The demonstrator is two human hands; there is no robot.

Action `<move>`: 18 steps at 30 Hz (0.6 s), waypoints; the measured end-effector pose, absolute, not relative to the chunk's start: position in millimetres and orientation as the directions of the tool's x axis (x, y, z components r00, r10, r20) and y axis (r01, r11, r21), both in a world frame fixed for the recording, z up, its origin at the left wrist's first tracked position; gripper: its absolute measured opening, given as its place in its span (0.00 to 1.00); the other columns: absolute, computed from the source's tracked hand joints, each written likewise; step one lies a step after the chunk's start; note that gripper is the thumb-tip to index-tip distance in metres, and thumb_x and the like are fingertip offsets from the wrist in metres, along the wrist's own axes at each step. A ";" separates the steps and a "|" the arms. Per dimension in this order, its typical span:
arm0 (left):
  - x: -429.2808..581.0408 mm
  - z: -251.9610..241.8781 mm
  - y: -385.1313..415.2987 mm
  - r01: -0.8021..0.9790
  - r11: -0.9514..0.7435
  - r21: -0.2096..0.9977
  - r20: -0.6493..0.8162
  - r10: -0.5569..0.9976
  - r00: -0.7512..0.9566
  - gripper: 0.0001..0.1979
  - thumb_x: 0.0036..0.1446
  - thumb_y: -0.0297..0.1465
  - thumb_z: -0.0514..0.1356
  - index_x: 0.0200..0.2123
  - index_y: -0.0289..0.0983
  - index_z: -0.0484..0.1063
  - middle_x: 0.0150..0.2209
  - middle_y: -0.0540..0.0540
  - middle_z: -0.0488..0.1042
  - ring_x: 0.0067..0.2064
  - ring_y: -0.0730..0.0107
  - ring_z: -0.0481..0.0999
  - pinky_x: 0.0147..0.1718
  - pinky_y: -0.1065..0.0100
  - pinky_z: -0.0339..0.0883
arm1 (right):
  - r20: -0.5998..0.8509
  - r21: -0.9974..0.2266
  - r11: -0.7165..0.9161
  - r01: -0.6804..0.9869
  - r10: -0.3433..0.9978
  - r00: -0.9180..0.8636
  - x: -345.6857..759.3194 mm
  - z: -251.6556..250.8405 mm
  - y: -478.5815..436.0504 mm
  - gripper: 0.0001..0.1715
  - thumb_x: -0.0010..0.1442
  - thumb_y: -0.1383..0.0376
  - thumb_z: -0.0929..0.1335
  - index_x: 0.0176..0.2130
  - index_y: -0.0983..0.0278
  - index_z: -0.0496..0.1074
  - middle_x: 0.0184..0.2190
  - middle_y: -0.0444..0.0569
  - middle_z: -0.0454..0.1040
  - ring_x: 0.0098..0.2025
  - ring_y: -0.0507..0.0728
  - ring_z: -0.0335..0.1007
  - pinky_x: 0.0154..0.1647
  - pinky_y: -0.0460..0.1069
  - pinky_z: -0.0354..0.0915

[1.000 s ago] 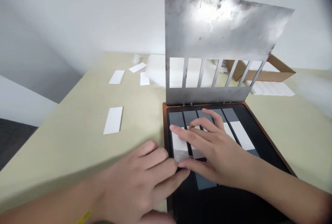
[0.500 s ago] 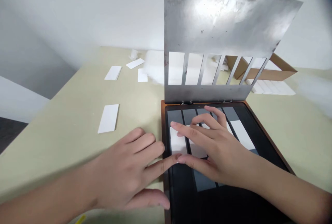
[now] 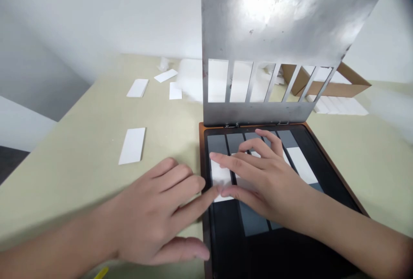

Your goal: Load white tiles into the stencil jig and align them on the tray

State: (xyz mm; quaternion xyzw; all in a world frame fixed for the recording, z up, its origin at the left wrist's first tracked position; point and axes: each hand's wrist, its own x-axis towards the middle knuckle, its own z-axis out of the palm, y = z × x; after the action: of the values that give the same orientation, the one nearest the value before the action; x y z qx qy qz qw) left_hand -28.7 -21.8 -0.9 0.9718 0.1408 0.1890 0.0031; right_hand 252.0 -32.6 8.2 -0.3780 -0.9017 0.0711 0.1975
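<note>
A dark slotted tray with a brown rim [image 3: 325,158] lies on the beige table [image 3: 80,175], its metal lid [image 3: 274,25] standing upright at the back with several slot openings. White strips [image 3: 301,165] lie in the tray's grey channels. My right hand [image 3: 261,175] rests flat, fingers spread, on the strips in the left channels. My left hand [image 3: 158,214] lies at the tray's left edge, fingers stretched out, its fingertip touching the near end of the leftmost white strip [image 3: 221,175] beside my right thumb.
Loose white strips lie on the table to the left [image 3: 132,145] and at the back [image 3: 138,88]. A brown cardboard box [image 3: 351,86] and a row of white strips [image 3: 338,106] sit behind the lid at the right. A white wall runs behind.
My left hand has spread out from a curled pose, and its finger now reaches the leftmost strip's end. My right hand stays on the strips. The view has shifted slightly.
</note>
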 end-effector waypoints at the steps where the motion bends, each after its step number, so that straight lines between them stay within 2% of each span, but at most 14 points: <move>1: -29.7 -0.4 -22.5 0.222 -0.974 0.038 0.399 0.218 0.891 0.30 0.73 0.50 0.55 0.62 0.32 0.74 0.44 0.42 0.77 0.41 0.56 0.71 0.41 0.54 0.60 | 0.305 -0.275 0.705 0.654 0.709 -0.636 251.7 8.1 -32.6 0.26 0.75 0.56 0.68 0.67 0.61 0.68 0.45 0.45 0.83 0.50 0.60 0.66 0.73 0.68 0.41; 4: -30.2 1.1 -25.0 0.081 -0.997 -0.010 0.447 0.068 0.892 0.23 0.74 0.45 0.55 0.54 0.35 0.81 0.56 0.44 0.79 0.49 0.56 0.73 0.40 0.53 0.62 | 0.307 -0.270 0.702 0.659 0.712 -0.632 251.4 8.0 -32.9 0.25 0.74 0.58 0.68 0.66 0.61 0.69 0.43 0.45 0.83 0.50 0.60 0.67 0.73 0.68 0.42; 7: -26.1 1.8 -26.6 0.104 -0.994 0.017 0.378 0.102 0.920 0.23 0.75 0.44 0.52 0.59 0.38 0.79 0.64 0.48 0.76 0.53 0.58 0.74 0.43 0.54 0.64 | 0.306 -0.270 0.697 0.664 0.716 -0.627 251.6 7.5 -33.2 0.24 0.74 0.60 0.69 0.66 0.61 0.70 0.43 0.45 0.83 0.50 0.60 0.67 0.72 0.68 0.42; 11: -19.8 0.3 -26.4 0.170 -0.984 0.059 0.317 0.180 0.931 0.27 0.75 0.47 0.53 0.64 0.36 0.75 0.65 0.44 0.75 0.52 0.56 0.75 0.47 0.54 0.63 | 0.327 -0.255 0.701 0.666 0.710 -0.623 251.9 4.8 -33.3 0.24 0.73 0.62 0.69 0.66 0.60 0.70 0.42 0.45 0.83 0.50 0.61 0.66 0.72 0.68 0.43; 18: -16.0 0.2 -29.7 0.264 -0.962 0.069 0.361 0.270 0.892 0.25 0.77 0.44 0.53 0.63 0.34 0.74 0.61 0.42 0.78 0.49 0.56 0.74 0.48 0.54 0.58 | 0.275 -0.284 0.698 0.657 0.716 -0.641 253.1 10.8 -36.1 0.26 0.72 0.70 0.66 0.67 0.61 0.68 0.43 0.45 0.83 0.52 0.61 0.66 0.72 0.69 0.43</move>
State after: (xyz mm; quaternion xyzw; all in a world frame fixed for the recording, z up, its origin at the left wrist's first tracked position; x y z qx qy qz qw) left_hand -16.0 -29.7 0.2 0.9727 0.1372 0.1870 0.0089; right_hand 253.1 -36.1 10.8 -0.3805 -0.9025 0.0791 0.1859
